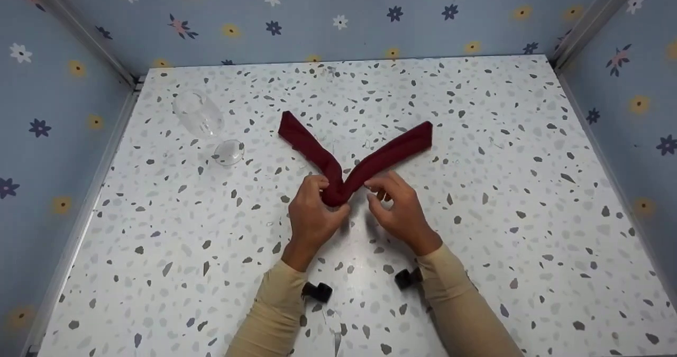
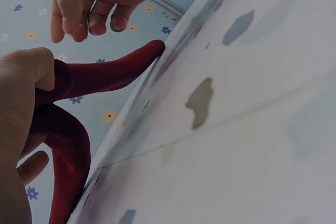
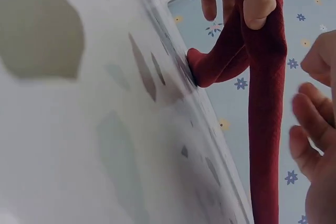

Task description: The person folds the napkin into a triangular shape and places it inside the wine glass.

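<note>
A dark red cloth [image 1: 394,150], folded into a long thick strip, is bent into a V, with its two ends pointing away from me. My left hand [image 1: 313,214] holds it at the bend, its thumb on the near side. In the right wrist view that thumb presses on the cloth [image 3: 266,103] just at the fold, and one arm hangs from there. My right hand [image 1: 399,206] hovers just right of the bend, fingers loosely curved and parted. The right wrist view shows a gap between the cloth and these fingers [image 3: 310,145], which hold nothing.
A clear stemmed glass [image 1: 200,115] lies on its side at the back left, its round foot [image 1: 229,152] toward me. The speckled white tabletop [image 1: 502,198] is bordered by blue flowered panels [image 1: 365,34] at the back and both sides.
</note>
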`<state>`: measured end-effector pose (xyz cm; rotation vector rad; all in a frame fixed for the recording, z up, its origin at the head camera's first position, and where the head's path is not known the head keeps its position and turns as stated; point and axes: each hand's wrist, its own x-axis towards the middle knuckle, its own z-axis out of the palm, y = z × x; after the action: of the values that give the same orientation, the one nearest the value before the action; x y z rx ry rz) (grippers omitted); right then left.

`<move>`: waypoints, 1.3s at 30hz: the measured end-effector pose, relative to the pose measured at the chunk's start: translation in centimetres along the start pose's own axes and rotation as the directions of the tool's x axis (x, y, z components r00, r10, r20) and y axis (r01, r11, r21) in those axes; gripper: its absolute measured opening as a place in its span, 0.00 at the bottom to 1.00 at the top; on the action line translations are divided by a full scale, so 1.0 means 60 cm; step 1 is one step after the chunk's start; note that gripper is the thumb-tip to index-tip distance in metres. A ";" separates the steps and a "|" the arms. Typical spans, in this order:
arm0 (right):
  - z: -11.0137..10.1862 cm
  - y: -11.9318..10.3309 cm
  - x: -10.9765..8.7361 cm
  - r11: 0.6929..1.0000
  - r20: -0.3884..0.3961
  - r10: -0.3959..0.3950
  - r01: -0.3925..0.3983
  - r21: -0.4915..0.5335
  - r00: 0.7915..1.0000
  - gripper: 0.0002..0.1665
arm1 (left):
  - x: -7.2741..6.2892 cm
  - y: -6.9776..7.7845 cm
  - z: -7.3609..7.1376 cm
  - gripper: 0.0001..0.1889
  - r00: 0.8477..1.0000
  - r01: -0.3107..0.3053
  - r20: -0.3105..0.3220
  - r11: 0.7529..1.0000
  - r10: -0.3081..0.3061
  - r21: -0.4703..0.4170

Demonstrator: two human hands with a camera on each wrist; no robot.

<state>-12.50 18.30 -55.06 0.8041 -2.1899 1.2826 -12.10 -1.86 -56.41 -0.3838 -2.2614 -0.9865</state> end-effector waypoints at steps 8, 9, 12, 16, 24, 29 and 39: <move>0.008 -0.002 -0.005 0.990 0.112 0.113 -0.121 0.068 0.987 0.19 | 0.001 0.001 0.000 0.25 0.999 -0.040 -0.005 0.998 0.040 -0.056; 0.008 -0.002 -0.006 0.986 0.114 0.134 -0.144 0.084 0.984 0.19 | 0.002 0.001 0.001 0.25 0.999 -0.050 0.001 0.996 0.050 -0.078; 0.010 -0.003 -0.006 0.970 0.115 0.198 -0.212 0.121 0.973 0.18 | 0.002 0.000 0.001 0.25 0.997 -0.069 0.019 0.987 0.073 -0.147; 0.012 -0.007 -0.006 0.948 0.117 0.268 -0.283 0.142 0.956 0.19 | 0.002 0.000 0.000 0.25 0.995 -0.082 0.042 0.973 0.093 -0.216; -0.005 -0.055 0.014 0.885 0.130 0.393 -0.413 0.217 0.910 0.14 | -0.002 0.001 0.001 0.23 0.982 -0.138 0.085 0.947 0.169 -0.289; -0.010 -0.063 0.018 0.830 0.157 0.460 -0.486 0.274 0.874 0.12 | -0.003 0.003 0.001 0.24 0.975 -0.178 0.084 0.946 0.208 -0.273; 0.009 -0.011 -0.004 0.644 0.199 0.618 -0.635 0.427 0.761 0.16 | 0.001 0.009 0.001 0.22 0.928 -0.348 0.062 0.913 0.368 -0.214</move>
<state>-11.93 17.63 -55.03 0.1788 -2.2970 2.2272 -11.91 -1.47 -56.09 -0.9212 -2.0786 -1.0165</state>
